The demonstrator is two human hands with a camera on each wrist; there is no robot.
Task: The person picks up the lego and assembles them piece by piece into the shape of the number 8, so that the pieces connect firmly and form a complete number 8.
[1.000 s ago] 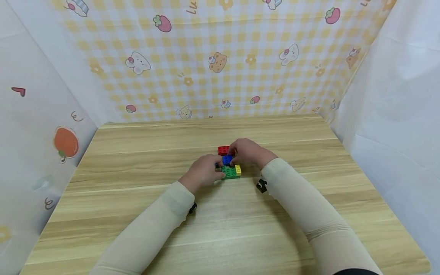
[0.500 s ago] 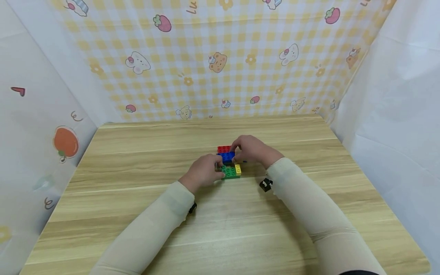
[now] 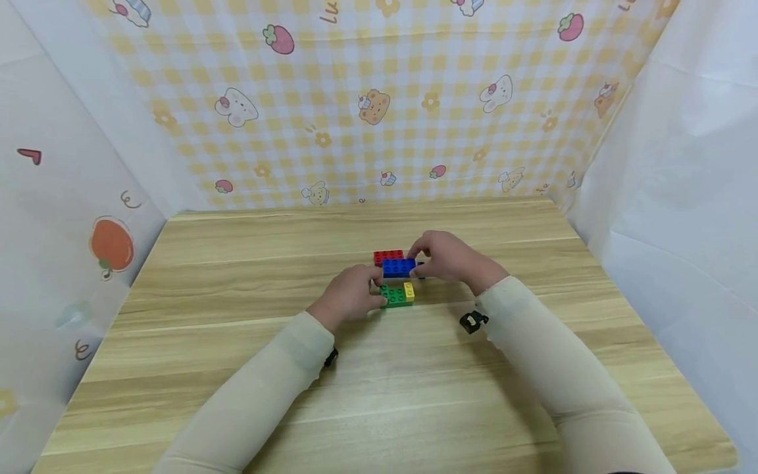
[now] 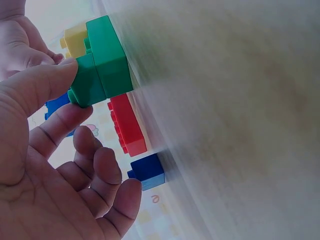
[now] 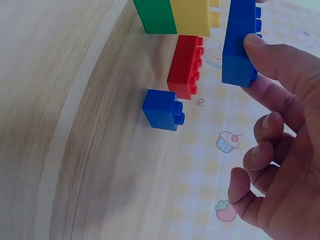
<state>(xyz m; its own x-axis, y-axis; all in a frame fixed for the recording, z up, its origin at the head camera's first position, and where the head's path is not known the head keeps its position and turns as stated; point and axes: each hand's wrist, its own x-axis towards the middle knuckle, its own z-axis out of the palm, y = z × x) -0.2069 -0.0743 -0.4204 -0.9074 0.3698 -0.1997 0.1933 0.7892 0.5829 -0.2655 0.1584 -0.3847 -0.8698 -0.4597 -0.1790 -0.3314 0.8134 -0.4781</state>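
Long blue brick (image 3: 397,267) is hanging mid-frame, off the desk (image 3: 379,401); the right hand (image 3: 451,259) is pinching its right end between fingers, probably keeping its underside free. Just below, the left hand (image 3: 348,293) is pinching the green stack (image 3: 395,296), likely steadying it. The red brick (image 3: 387,255) is lying just above.

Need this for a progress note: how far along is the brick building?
Partway, apparently. Done: a yellow brick and a small green brick look seated on the large green brick. In hand: the left hand pinches that small green brick; the right hand holds the long blue brick raised. Left, probably: joining that, plus the red brick and small blue bricks standing apart on the table.
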